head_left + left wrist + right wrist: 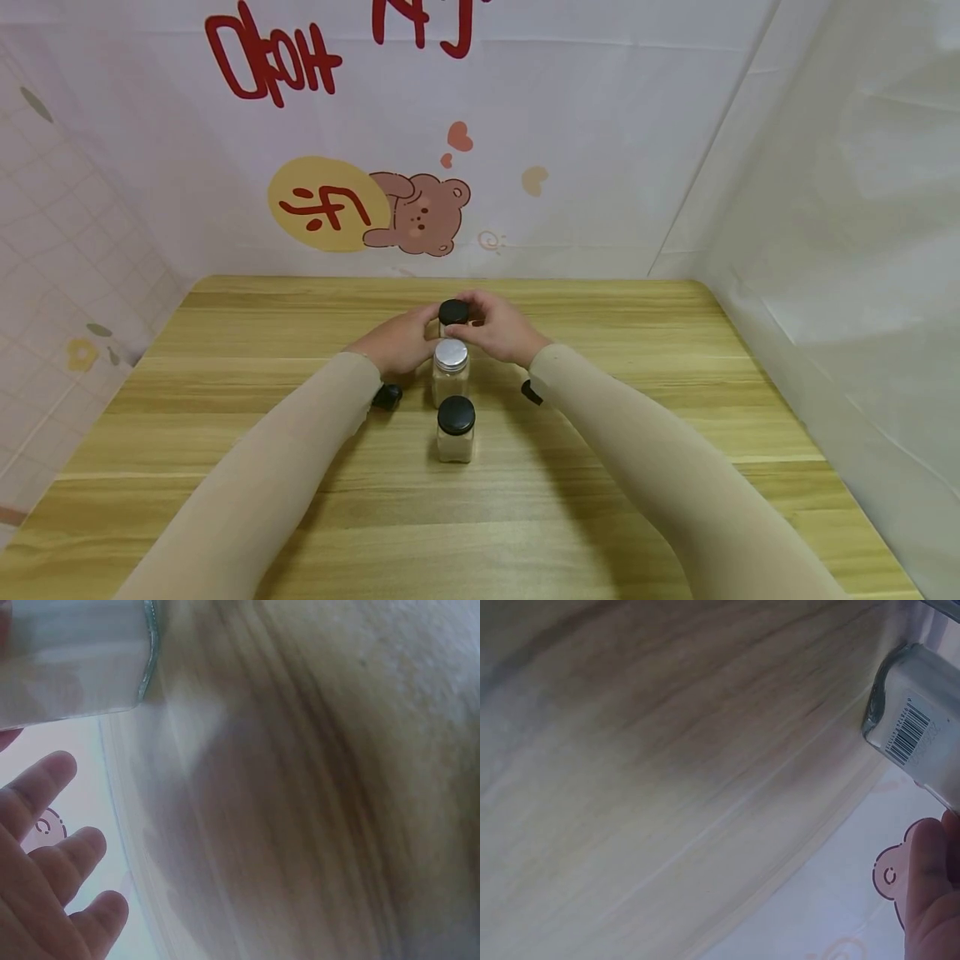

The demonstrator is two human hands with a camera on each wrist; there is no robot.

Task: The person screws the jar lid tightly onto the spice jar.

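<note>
Three small glass jars stand in a row running away from me. The farthest, a black-lidded jar, is between my two hands. My left hand holds it from the left, with its other fingers spread apart in the left wrist view. My right hand grips it from the right, thumb across the front and fingers behind. Just nearer is a silver-lidded jar, then another black-lidded jar; no hand holds these two. A glass jar in the right wrist view bears a barcode label.
The wooden table reaches back to a white printed wall sheet with a bear drawing. White sheeting hangs at the right. Dark wrist-worn pieces show beside both sleeves.
</note>
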